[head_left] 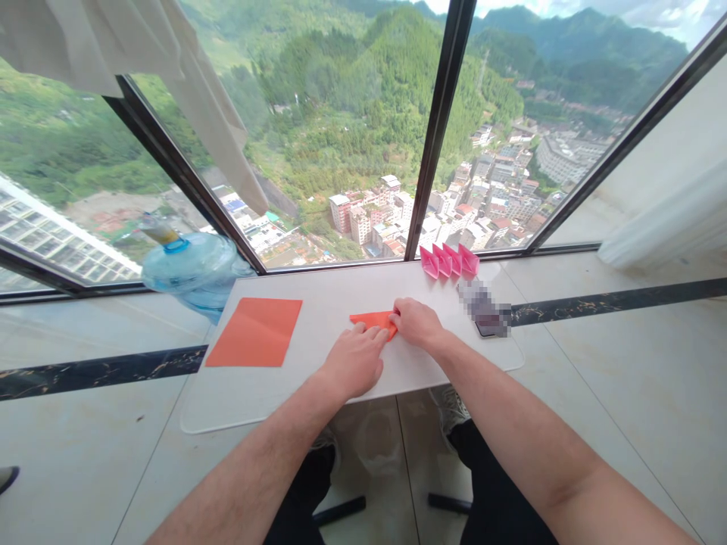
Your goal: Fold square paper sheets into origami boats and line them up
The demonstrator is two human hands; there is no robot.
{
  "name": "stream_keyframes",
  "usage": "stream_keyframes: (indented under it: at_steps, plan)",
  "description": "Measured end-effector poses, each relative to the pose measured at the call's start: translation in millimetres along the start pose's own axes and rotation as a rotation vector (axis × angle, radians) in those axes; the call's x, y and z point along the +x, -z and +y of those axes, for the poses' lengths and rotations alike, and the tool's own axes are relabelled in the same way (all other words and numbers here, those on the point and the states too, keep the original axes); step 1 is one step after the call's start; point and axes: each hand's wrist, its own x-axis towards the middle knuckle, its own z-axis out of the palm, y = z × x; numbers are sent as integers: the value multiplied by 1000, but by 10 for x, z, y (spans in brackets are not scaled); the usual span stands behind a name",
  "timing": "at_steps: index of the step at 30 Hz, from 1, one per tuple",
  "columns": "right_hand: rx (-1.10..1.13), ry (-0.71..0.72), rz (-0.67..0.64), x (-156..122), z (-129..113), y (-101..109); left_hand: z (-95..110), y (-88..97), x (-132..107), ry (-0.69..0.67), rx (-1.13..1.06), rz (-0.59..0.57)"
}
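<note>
A folded piece of orange paper (375, 319) lies on the white table, its pointed end to the left. My left hand (359, 356) rests on its near edge, fingers stretched out and pressing it down. At the paper's right end, my right hand (417, 322) pinches the corner between thumb and fingers. Part of the paper is hidden under both hands. To the left lies a flat sheet of orange paper (255, 333) with a faint crease across it.
Several pink folded-paper pieces (448, 261) stand in a row at the table's (318, 291) far right edge. A phone (487, 330), partly blurred out, lies near them. A blue water bottle (196, 269) stands beyond the table's left corner, by the window.
</note>
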Motion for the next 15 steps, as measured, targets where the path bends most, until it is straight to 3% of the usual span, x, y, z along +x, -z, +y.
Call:
stream_keyframes:
  at_steps: [15]
  plan:
    - [-24, 20, 8, 2, 10, -17, 5, -63, 30, 16, 36, 1]
